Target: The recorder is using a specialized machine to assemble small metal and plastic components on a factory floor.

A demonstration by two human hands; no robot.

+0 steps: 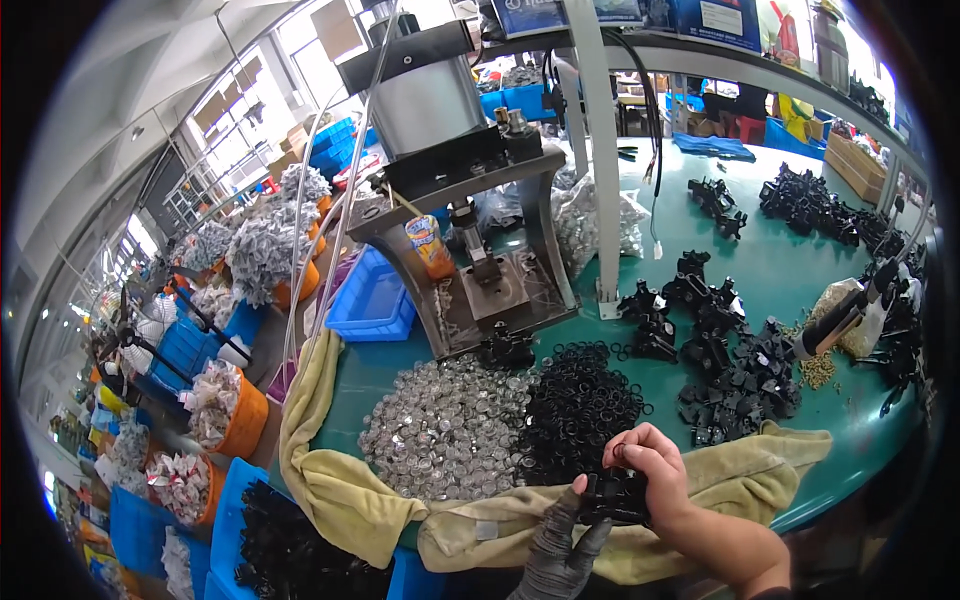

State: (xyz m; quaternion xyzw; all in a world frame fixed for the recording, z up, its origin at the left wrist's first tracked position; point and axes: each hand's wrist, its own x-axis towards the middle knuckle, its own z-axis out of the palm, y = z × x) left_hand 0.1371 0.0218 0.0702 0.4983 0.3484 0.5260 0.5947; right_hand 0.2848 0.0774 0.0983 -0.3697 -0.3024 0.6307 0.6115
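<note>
Low at the front edge of the table, my left hand (563, 552), in a dark grey glove with a bare fingertip, holds a black plastic part (612, 497). My bare right hand (655, 468) is just above and beside that part, its thumb and forefinger pinched on a small dark ring (618, 452). Its other fingers are curled, and what they touch is partly hidden. Beyond my hands lies a heap of black rings (580, 405). To its left spreads a heap of clear round plastic pieces (440, 425).
A metal press (490, 285) stands behind the heaps, a blue tray (372, 300) beside it. Black plastic parts (745, 375) and small brass-coloured pieces (818, 372) lie to the right. A yellowish cloth (480, 535) lines the table edge; a blue bin (235, 500) sits lower left.
</note>
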